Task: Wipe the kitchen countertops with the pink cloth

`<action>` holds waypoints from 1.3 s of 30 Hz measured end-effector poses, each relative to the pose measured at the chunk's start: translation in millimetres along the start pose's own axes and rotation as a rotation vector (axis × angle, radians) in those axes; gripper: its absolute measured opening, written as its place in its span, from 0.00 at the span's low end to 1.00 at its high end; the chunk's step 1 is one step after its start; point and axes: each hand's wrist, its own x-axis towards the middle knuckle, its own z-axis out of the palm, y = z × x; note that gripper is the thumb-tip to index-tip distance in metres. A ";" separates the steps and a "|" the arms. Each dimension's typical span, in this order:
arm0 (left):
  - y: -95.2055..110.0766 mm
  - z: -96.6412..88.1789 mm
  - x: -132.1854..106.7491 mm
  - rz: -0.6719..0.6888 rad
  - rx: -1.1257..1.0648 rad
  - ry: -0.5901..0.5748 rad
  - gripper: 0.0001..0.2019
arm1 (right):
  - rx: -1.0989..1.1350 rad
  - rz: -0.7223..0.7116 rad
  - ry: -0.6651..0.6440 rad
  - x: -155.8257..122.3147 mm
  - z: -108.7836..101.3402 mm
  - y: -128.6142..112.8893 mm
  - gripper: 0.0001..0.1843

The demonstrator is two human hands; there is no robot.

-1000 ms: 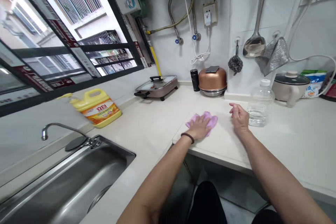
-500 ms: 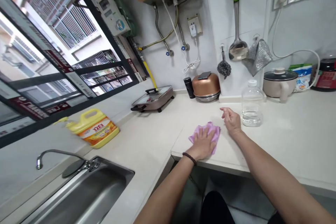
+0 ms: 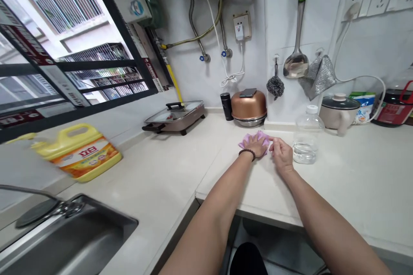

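My left hand (image 3: 257,145), with a dark beaded bracelet on the wrist, lies flat with spread fingers on a pink-purple cloth (image 3: 241,144) on the white counter (image 3: 174,163). Cloth edges show around the fingers; the palm covers the rest. Just to the right, my right hand (image 3: 281,154) rests on the counter with its fingers curled in and nothing visible in them. Its index finger points left, close to the cloth. Beside that hand stands a clear plastic bottle (image 3: 306,148) with a white cap, partly filled with clear liquid.
Behind the cloth sit a copper-coloured pot (image 3: 249,107) and a black cylinder (image 3: 226,106). An electric pan (image 3: 176,117), yellow detergent jug (image 3: 80,150) and sink (image 3: 97,236) are left. A lidded cooking pot (image 3: 338,114) stands right. A ladle (image 3: 297,64) hangs on the wall.
My left hand has slid the cloth away from the counter's front edge, towards the copper-coloured pot. The right hand stays in nearly the same place. My view has shifted.
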 end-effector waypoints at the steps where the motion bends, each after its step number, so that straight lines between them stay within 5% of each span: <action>1: -3.9 -0.8 7.9 -0.022 0.002 0.015 0.35 | 0.002 -0.001 -0.012 -0.4 1.1 -0.5 0.38; 8: -31.1 -6.9 49.1 -0.104 0.007 0.048 0.34 | -0.008 -0.036 -0.096 -5.1 6.7 -4.4 0.36; 13: -36.9 -8.5 47.0 -0.078 0.001 0.044 0.33 | -0.035 -0.055 -0.133 -6.3 7.4 -4.4 0.35; 20: -50.8 -12.6 -9.1 0.000 0.022 -0.023 0.33 | -0.044 -0.002 -0.125 -6.1 2.8 -2.4 0.38; 32: -93.7 -6.2 -155.5 0.098 0.039 -0.077 0.33 | -0.032 -0.016 -0.118 -6.1 -0.5 4.5 0.39; 35: -106.9 -6.2 -163.8 0.099 0.024 -0.093 0.33 | -0.014 -0.019 -0.156 -8.5 1.1 2.4 0.37; 39: -123.7 -7.0 -131.7 0.073 0.022 -0.016 0.32 | -0.013 -0.027 -0.211 -12.4 4.0 -1.8 0.36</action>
